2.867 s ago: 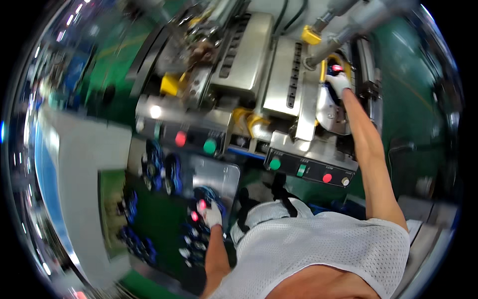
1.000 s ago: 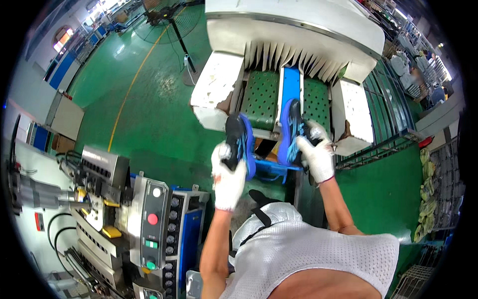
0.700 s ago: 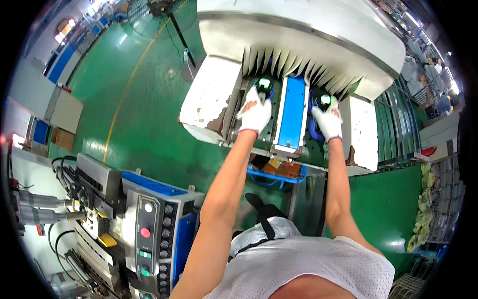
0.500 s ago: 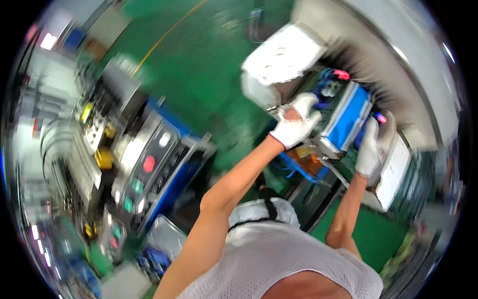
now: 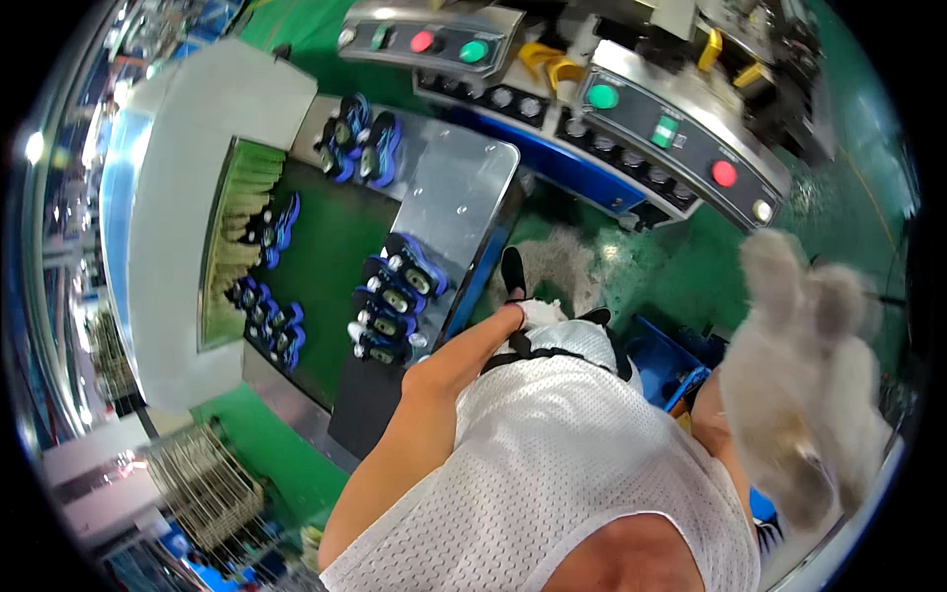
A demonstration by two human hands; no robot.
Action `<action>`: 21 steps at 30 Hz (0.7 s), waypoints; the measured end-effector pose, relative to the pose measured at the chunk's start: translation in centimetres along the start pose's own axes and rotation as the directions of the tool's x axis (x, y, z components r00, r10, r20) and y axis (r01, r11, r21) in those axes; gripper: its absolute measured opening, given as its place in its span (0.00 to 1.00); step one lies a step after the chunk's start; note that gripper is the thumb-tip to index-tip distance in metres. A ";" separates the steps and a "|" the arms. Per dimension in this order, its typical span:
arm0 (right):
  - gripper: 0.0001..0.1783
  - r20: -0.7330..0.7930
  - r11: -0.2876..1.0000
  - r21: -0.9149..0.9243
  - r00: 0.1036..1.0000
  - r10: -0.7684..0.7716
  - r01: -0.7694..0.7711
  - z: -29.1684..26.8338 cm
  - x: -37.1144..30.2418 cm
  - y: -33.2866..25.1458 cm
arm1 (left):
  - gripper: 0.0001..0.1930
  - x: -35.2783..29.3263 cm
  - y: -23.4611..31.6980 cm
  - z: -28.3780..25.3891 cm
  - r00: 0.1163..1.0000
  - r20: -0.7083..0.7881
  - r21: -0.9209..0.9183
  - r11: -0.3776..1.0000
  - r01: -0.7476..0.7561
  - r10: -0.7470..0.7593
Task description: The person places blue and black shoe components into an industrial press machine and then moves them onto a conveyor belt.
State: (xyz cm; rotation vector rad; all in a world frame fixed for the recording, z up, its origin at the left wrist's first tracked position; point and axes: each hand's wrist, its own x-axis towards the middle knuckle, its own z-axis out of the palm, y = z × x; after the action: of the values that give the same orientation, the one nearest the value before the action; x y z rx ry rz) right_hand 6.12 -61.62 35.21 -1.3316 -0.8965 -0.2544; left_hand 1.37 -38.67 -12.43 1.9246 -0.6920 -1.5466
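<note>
Left hand [image 5: 541,314], white-gloved, low against the light clothing at the waist; fingers partly hidden, so whether they grip cloth cannot be told. Right hand [image 5: 804,385], white-gloved, raised close to the camera and blurred, fingers extended, nothing visible in it; presumably lifted clear of the surrounding things. Shoes, black and blue with purple soles, several groups, all apart from both hands: one group [image 5: 380,153] at the far end of the metal worktop [image 5: 449,183]; one row [image 5: 414,266] at its nearer end, set side by side, probably so that each can be taken singly; further shoes [image 5: 288,222] on the green belt [image 5: 330,232], beside the strip curtain [image 5: 242,227] of a pale hood [image 5: 212,138], a position that suggests passage on the belt. Control panels, two, left [image 5: 424,41] and right [image 5: 681,133], buttons facing the person, likely for easy reach. Crate [image 5: 663,360], blue, low beside the person, partly covered.
</note>
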 end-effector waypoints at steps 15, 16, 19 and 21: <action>0.27 0.159 0.986 -0.149 0.982 0.100 -0.076 15.8 14.8 16.1 | 0.13 -24.2 -7.8 -7.7 0.264 -0.934 -0.321 0.888 -0.330 -0.240; 0.27 0.159 0.982 -0.166 0.981 0.111 -0.084 16.6 15.7 17.2 | 0.13 -27.3 -9.1 -8.5 0.090 -0.955 -0.295 0.892 -0.343 -0.281; 0.28 0.198 0.981 -0.175 0.973 0.121 -0.086 19.8 18.4 20.1 | 0.11 -34.4 -17.2 -4.1 -0.321 -0.783 -0.546 0.836 -0.054 -0.533; 0.29 0.222 0.979 -0.182 0.967 0.128 -0.088 22.0 19.9 21.7 | 0.15 -38.7 -23.6 0.9 -0.551 -0.592 -0.717 0.697 0.025 -0.588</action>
State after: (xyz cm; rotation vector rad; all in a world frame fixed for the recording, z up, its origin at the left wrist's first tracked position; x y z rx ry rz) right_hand 23.73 -29.49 32.51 -1.5885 -1.0107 -0.0916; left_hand -6.13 4.98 -2.82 2.2368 1.2672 0.4967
